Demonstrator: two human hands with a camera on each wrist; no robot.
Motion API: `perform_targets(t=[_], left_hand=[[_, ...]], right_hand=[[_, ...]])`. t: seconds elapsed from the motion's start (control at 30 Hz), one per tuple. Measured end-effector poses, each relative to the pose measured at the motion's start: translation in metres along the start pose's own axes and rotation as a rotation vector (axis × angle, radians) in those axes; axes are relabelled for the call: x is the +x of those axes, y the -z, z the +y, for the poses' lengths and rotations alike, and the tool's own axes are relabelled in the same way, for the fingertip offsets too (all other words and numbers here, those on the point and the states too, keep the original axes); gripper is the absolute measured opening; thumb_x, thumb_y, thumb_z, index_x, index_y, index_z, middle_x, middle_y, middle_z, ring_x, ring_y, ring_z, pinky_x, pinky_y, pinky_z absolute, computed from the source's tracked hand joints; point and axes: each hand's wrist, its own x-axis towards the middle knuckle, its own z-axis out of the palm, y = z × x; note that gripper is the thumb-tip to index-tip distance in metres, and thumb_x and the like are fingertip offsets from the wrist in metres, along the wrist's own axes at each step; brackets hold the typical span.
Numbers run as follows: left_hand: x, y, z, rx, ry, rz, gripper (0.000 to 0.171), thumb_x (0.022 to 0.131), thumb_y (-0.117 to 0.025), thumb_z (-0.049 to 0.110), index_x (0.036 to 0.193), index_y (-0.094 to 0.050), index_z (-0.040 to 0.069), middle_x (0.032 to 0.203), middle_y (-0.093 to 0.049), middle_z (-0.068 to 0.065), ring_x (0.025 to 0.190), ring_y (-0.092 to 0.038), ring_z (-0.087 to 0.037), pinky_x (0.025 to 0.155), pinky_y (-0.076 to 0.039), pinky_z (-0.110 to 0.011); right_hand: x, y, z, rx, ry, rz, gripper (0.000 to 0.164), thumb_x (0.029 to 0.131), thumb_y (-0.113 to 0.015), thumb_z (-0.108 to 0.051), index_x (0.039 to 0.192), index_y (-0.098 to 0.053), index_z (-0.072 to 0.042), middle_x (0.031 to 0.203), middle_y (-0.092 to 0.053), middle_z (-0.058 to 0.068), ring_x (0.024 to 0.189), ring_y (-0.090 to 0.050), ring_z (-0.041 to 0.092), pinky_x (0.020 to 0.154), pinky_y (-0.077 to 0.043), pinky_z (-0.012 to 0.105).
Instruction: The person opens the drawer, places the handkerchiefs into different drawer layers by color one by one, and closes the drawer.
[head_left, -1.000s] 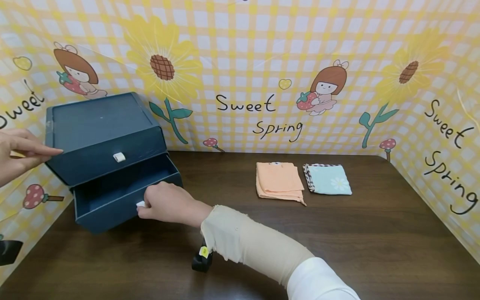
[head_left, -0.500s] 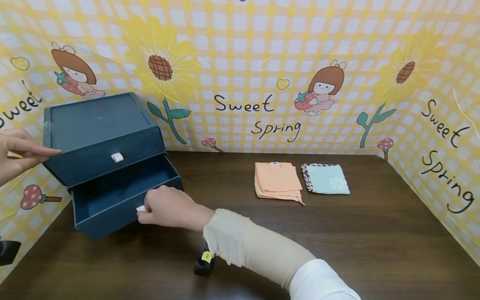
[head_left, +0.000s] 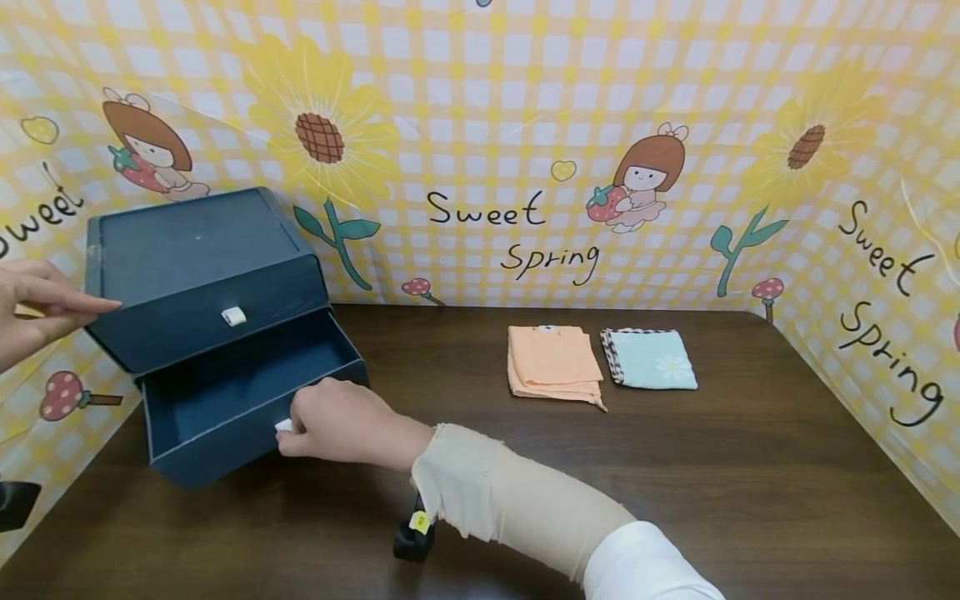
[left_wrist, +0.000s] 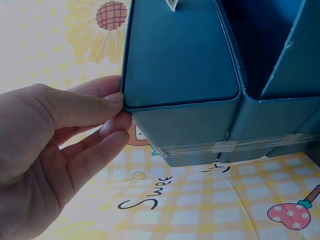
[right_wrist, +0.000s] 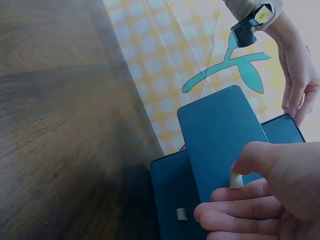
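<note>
A dark blue drawer box [head_left: 202,237] stands at the left of the table. Its open drawer [head_left: 225,446], below the top one, sticks out toward me with bare inside. My right hand [head_left: 348,421] pinches the white pull tab [right_wrist: 236,179] on that drawer's front between thumb and fingers. With nearly straight fingers, my left hand [left_wrist: 55,135] touches the upper left front corner of the box; in the head view this hand [head_left: 37,312] is cut off by the left edge.
A folded orange cloth [head_left: 555,362] and a folded light blue cloth [head_left: 652,358] lie side by side toward the back right of the brown table [head_left: 675,483]. Another drawer front with a white tab [right_wrist: 181,214] shows in the right wrist view. A yellow checked sheet [head_left: 480,125] lines the walls.
My right hand has drawn the drawer a little further out toward me. My left hand has stayed at the box's corner. The cloths lie as before.
</note>
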Motion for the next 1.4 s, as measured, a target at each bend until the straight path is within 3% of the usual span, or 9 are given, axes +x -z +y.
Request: perform_targets(t=[0.33, 0.63, 0.8, 0.93, 1.17, 1.2, 1.23, 1.27, 1.4], left_hand=[[-0.001, -0.002, -0.007, 0.019, -0.012, 0.004, 0.017, 0.068, -0.061, -0.026, 0.080, -0.066, -0.015, 0.066, -0.050, -0.007, 0.059, -0.029, 0.011, 0.048, -0.029, -0.002], [-0.002, -0.002, -0.020, -0.005, 0.004, 0.008, 0.017, 0.070, -0.061, -0.024, 0.082, -0.067, -0.014, 0.064, -0.043, 0.013, 0.059, -0.031, 0.012, 0.048, -0.031, -0.004], [0.000, -0.005, -0.027, -0.001, -0.001, -0.003, 0.016, 0.071, -0.061, -0.024, 0.083, -0.067, -0.015, 0.064, -0.045, 0.007, 0.058, -0.033, 0.009, 0.048, -0.031, -0.004], [-0.002, -0.007, -0.034, 0.001, -0.010, -0.006, 0.020, 0.070, -0.061, -0.023, 0.083, -0.069, -0.010, 0.064, -0.046, 0.006, 0.058, -0.034, 0.010, 0.047, -0.032, -0.005], [-0.007, -0.008, -0.046, -0.001, -0.082, 0.017, 0.025, 0.068, -0.061, -0.025, 0.082, -0.070, -0.007, 0.068, -0.048, 0.012, 0.062, -0.034, 0.014, 0.049, -0.032, -0.005], [-0.009, -0.007, -0.048, -0.004, -0.092, 0.021, 0.036, 0.069, -0.061, -0.025, 0.087, -0.073, 0.004, 0.069, -0.048, 0.012, 0.063, -0.034, 0.013, 0.048, -0.032, -0.006], [-0.010, -0.007, -0.050, -0.002, -0.102, 0.021, 0.039, 0.069, -0.061, -0.024, 0.088, -0.073, 0.008, 0.071, -0.049, 0.012, 0.063, -0.034, 0.012, 0.048, -0.032, -0.007], [-0.012, -0.006, -0.052, 0.004, -0.109, 0.020, 0.051, 0.070, -0.062, -0.023, 0.092, -0.073, 0.022, 0.073, -0.048, 0.013, 0.063, -0.034, 0.011, 0.047, -0.031, -0.008], [-0.016, -0.012, -0.074, -0.010, -0.153, 0.058, 0.081, 0.077, -0.063, -0.014, 0.100, -0.050, 0.062, 0.078, -0.046, 0.018, 0.062, -0.034, 0.009, 0.043, -0.030, -0.013]], right_hand=[[-0.006, -0.001, -0.001, 0.003, 0.001, -0.007, 0.033, 0.090, -0.056, -0.032, 0.059, -0.056, -0.021, 0.053, -0.051, -0.008, 0.045, -0.044, 0.002, 0.042, -0.037, 0.016], [-0.013, 0.003, -0.003, -0.016, 0.033, -0.018, 0.033, 0.090, -0.055, -0.032, 0.060, -0.056, -0.021, 0.055, -0.050, -0.008, 0.046, -0.043, 0.002, 0.041, -0.035, 0.016], [-0.015, 0.002, -0.002, -0.020, 0.025, -0.015, 0.032, 0.090, -0.056, -0.033, 0.060, -0.057, -0.022, 0.056, -0.050, -0.009, 0.046, -0.043, 0.002, 0.041, -0.035, 0.016], [-0.015, 0.000, 0.000, 0.043, 0.016, -0.027, 0.030, 0.090, -0.056, -0.035, 0.063, -0.060, -0.022, 0.054, -0.050, -0.009, 0.046, -0.043, 0.002, 0.042, -0.035, 0.015], [-0.020, -0.003, 0.017, 0.181, 0.124, 0.019, 0.020, 0.092, -0.056, -0.030, 0.081, -0.069, -0.018, 0.062, -0.056, -0.014, 0.051, -0.047, -0.004, 0.049, -0.039, 0.009], [-0.021, -0.002, 0.020, 0.192, 0.128, 0.027, 0.020, 0.092, -0.056, -0.029, 0.083, -0.069, -0.017, 0.064, -0.057, -0.015, 0.051, -0.047, -0.004, 0.050, -0.040, 0.008], [-0.023, -0.001, 0.023, 0.203, 0.129, 0.036, 0.020, 0.092, -0.056, -0.029, 0.083, -0.070, -0.017, 0.065, -0.057, -0.015, 0.051, -0.047, -0.004, 0.050, -0.040, 0.009], [-0.025, 0.000, 0.027, 0.208, 0.128, 0.046, 0.019, 0.092, -0.056, -0.028, 0.084, -0.069, -0.016, 0.066, -0.057, -0.015, 0.051, -0.047, -0.004, 0.051, -0.040, 0.009], [-0.033, 0.003, 0.041, 0.225, 0.095, 0.067, 0.020, 0.092, -0.057, -0.027, 0.084, -0.069, -0.014, 0.065, -0.057, -0.012, 0.051, -0.047, -0.001, 0.050, -0.041, 0.011]])
